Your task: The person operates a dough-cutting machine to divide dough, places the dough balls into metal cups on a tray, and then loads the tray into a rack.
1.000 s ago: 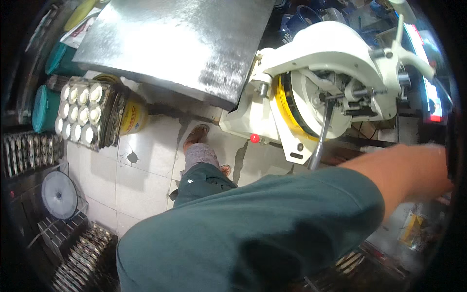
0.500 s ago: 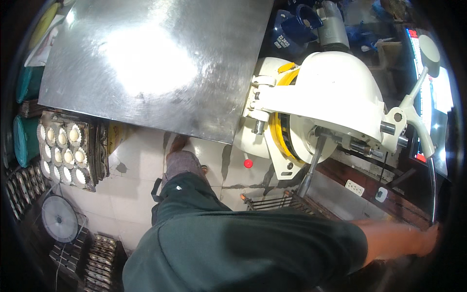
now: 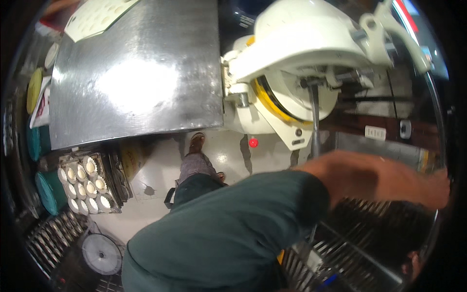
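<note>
**A:** Head view first. Where is your right hand?

**B:** My right arm (image 3: 369,177) crosses the picture from the teal sleeve (image 3: 228,228) to the far right rim. The right hand (image 3: 438,187) sits at the dark edge there, above a wire rack (image 3: 355,243) that lies low and right. Fingers are lost in the fisheye rim; I cannot tell whether they are spread, closed, or gripping anything.

**A:** And the left hand?

**B:** Not in the picture at all.

**A:** What surrounds the reach?

**B:** The white machine (image 3: 301,58) with a yellow ring stands above my forearm, the steel table (image 3: 136,78) to its left. A tray of filled tart moulds (image 3: 87,182) lies well apart, low left, by the table's edge. My sandalled foot (image 3: 197,143) is on the tiled floor between.

**A:** Which step, by your judgement?

**B:** A reach towards the rack side, I judge, with nothing visibly grasped. The next move calls for finding the grip by feel, keeping the forearm clear of the machine.
</note>
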